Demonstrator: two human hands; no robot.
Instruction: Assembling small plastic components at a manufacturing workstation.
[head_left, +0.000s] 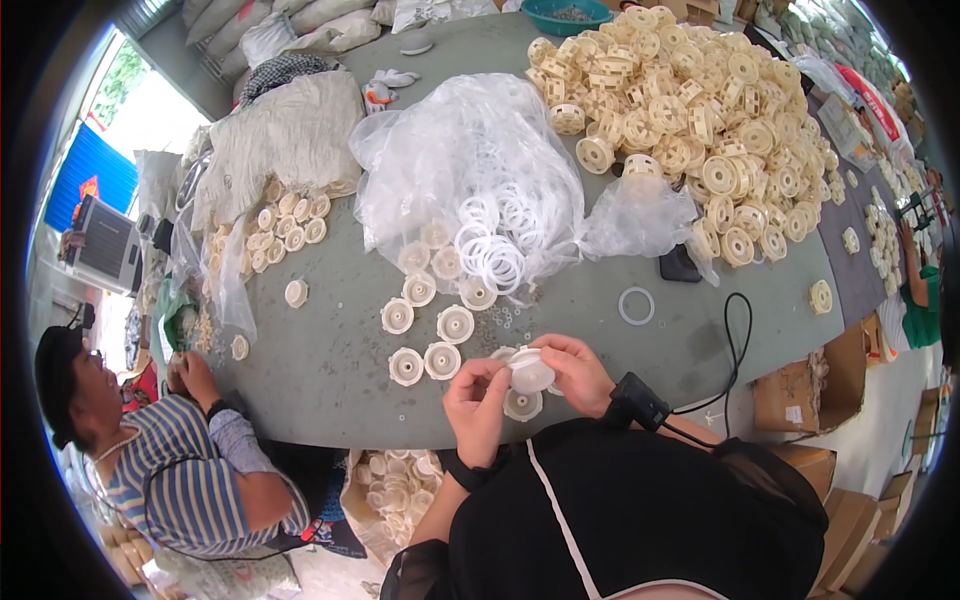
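Close to the table's front edge, a white round plastic cap (532,372) is held between my two hands. My left hand (476,402) pinches its left side with thumb and fingers. From the other side, my right hand (575,374) grips its right edge. Beneath the cap lies another cream round part (522,406), partly covered by the hands and the cap. Several similar round parts with a centre hole (455,324) lie flat to the left. Behind them, white plastic rings (495,240) spill out of a transparent bag (440,150).
Cream plastic wheels (670,110) are heaped at the back right. A single white ring (621,306) lies right of my hands, near a black cable (735,370). At left sits a co-worker (190,470) beside a sack (280,140) with round parts. Cardboard boxes (810,390) stand at right.
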